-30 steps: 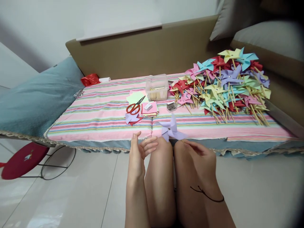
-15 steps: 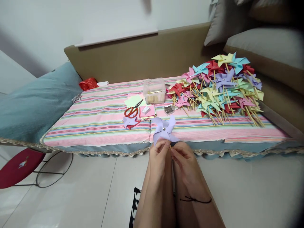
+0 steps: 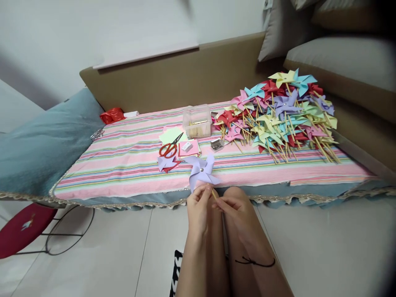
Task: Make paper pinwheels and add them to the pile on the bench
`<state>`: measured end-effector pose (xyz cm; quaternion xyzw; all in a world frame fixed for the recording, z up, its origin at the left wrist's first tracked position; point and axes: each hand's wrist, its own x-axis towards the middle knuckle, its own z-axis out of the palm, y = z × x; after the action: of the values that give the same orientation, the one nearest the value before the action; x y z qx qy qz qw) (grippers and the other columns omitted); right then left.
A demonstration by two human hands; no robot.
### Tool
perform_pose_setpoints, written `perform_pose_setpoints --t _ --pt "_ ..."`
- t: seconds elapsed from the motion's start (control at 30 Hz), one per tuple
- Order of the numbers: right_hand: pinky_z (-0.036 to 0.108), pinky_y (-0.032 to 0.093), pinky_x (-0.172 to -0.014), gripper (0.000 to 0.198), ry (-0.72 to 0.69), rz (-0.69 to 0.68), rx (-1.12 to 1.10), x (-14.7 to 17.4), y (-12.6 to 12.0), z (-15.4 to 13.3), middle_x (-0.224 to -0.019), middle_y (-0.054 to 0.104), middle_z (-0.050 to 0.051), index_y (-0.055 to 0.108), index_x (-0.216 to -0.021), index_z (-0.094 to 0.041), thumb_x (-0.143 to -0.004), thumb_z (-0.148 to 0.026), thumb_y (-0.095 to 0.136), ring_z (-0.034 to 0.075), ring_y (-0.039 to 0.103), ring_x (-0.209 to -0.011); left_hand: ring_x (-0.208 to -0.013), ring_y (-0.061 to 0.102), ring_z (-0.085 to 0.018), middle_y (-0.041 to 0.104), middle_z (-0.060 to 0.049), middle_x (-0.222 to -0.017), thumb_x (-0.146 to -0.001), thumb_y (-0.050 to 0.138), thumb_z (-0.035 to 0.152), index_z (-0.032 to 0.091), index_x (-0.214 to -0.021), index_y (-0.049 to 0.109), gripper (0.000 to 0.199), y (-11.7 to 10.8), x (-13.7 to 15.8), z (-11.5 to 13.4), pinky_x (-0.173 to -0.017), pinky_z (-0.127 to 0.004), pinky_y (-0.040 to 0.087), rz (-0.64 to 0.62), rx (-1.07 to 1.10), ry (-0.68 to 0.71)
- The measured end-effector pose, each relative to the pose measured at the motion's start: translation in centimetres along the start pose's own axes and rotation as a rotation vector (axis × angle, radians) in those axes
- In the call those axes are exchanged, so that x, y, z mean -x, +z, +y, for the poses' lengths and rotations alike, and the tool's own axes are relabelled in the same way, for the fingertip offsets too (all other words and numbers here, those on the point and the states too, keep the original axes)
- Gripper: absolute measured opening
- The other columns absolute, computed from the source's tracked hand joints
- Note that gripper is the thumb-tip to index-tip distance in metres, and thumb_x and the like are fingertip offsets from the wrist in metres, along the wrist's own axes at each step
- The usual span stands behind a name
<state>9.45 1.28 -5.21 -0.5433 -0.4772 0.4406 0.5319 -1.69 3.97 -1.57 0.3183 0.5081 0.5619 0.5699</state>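
A lilac paper pinwheel (image 3: 202, 170) with a silver pin at its centre is held over my knees, close to the front edge of the bed. My left hand (image 3: 199, 202) pinches it at the top of its wooden stick (image 3: 214, 193), just below the blades. Lower on the same stick, the fingers of my right hand (image 3: 233, 210) close round it. Beyond the pinwheel lie red-handled scissors (image 3: 169, 149), lilac and red cut paper (image 3: 167, 163), a stack of pink paper squares (image 3: 192, 149) with a small box (image 3: 187, 147) on top, and an open box of pins (image 3: 217, 144).
A heap of finished pinwheels (image 3: 284, 111) fills the right side of the striped cloth (image 3: 123, 156). At the back stands a clear plastic box (image 3: 197, 119) of sticks. A red bag (image 3: 111, 116) lies back left. A dark red stool (image 3: 26, 229) is on the floor at left.
The view has shifted slightly, so most things sit further left. My right hand has slid down the stick, away from my left hand, and more of the stick shows.
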Motion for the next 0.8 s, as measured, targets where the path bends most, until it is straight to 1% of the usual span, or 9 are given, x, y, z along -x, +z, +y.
perform_pose_setpoints --t 0.1,0.2,0.3,0.4,0.47,0.53,0.63,0.7,0.8 --pt "0.032 0.053 -0.075 0.027 0.106 -0.088 -0.058 -0.2 -0.2 0.2 -0.078 0.076 0.002 0.077 -0.079 -0.023 -0.083 -0.046 0.064 0.020 0.069 -0.078 -0.079 0.059 -0.015 0.067 -0.003 -0.078 -0.071 0.074 0.035 0.015 -0.076 0.073 0.021 0.4 -0.1 -0.1 -0.077 -0.026 0.046 -0.012 -0.019 -0.008" --pt "0.034 0.053 -0.079 0.025 0.102 -0.044 -0.138 -0.4 -0.3 -0.1 -0.077 0.075 0.003 0.076 -0.077 -0.022 -0.081 -0.044 0.066 0.021 0.069 -0.079 -0.082 0.062 -0.017 0.069 -0.004 -0.082 -0.072 0.073 0.038 0.016 -0.077 0.072 0.023 0.9 -0.1 0.1 -0.079 -0.027 0.047 -0.053 -0.042 -0.008" --pt "0.034 0.054 -0.074 0.026 0.065 0.052 -0.187 -0.9 -1.0 -0.4 -0.072 0.074 0.004 0.075 -0.069 -0.020 -0.078 -0.044 0.068 0.021 0.069 -0.073 -0.094 0.064 -0.020 0.071 -0.007 -0.095 -0.075 0.071 0.039 0.017 -0.088 0.073 0.026 1.3 -0.3 0.2 -0.086 -0.030 0.047 -0.109 -0.104 -0.003" --pt "0.034 0.055 -0.070 0.026 0.079 0.251 -0.218 -2.1 -3.3 -0.2 -0.070 0.074 0.006 0.076 -0.069 -0.020 -0.072 -0.045 0.073 0.022 0.069 -0.069 -0.098 0.065 -0.024 0.072 -0.009 -0.101 -0.075 0.069 0.040 0.018 -0.093 0.071 0.029 0.8 -1.3 -0.6 -0.088 -0.033 0.049 -0.071 -0.265 0.083" --pt "0.034 0.056 -0.068 0.028 0.101 0.420 -0.247 -3.4 -6.1 0.1 -0.069 0.075 0.006 0.077 -0.071 -0.021 -0.066 -0.048 0.076 0.023 0.069 -0.067 -0.105 0.063 -0.027 0.070 -0.011 -0.108 -0.075 0.066 0.041 0.018 -0.100 0.069 0.034 -0.4 -2.4 -2.0 -0.094 -0.040 0.048 -0.029 -0.525 0.212" --pt "0.033 0.056 -0.067 0.030 0.071 0.522 -0.249 -5.0 -9.8 0.2 -0.070 0.075 0.005 0.077 -0.070 -0.021 -0.061 -0.049 0.078 0.022 0.068 -0.066 -0.115 0.057 -0.031 0.067 -0.012 -0.117 -0.077 0.061 0.040 0.018 -0.108 0.068 0.038 -2.0 -3.9 -4.0 -0.101 -0.047 0.043 -0.010 -0.864 0.344" --pt "0.028 0.053 -0.064 0.029 0.015 0.623 -0.218 -7.9 -16.0 -0.5 -0.066 0.073 0.004 0.076 -0.067 -0.020 -0.056 -0.045 0.083 0.018 0.064 -0.064 -0.120 0.056 -0.030 0.065 -0.011 -0.125 -0.083 0.049 0.033 0.019 -0.113 0.068 0.038 -4.6 -6.2 -7.1 -0.102 -0.050 0.042 -0.139 -1.225 0.510" --pt "0.026 0.052 -0.059 0.033 -0.003 0.680 -0.190 -10.1 -19.9 -1.4 -0.064 0.071 0.004 0.076 -0.067 -0.018 -0.050 -0.044 0.085 0.016 0.061 -0.061 -0.121 0.056 -0.029 0.065 -0.008 -0.126 -0.083 0.048 0.032 0.020 -0.118 0.066 0.041 -6.0 -7.5 -8.6 -0.099 -0.048 0.047 -0.233 -1.349 0.594" --pt "0.024 0.050 -0.054 0.036 -0.024 0.729 -0.196 -13.6 -24.5 -2.9 -0.065 0.070 0.003 0.074 -0.066 -0.017 -0.045 -0.044 0.087 0.013 0.058 -0.057 -0.109 0.064 -0.027 0.068 -0.008 -0.121 -0.083 0.049 0.035 0.020 -0.113 0.069 0.039 -6.7 -8.7 -9.6 -0.090 -0.042 0.053 -0.202 -1.425 0.674"
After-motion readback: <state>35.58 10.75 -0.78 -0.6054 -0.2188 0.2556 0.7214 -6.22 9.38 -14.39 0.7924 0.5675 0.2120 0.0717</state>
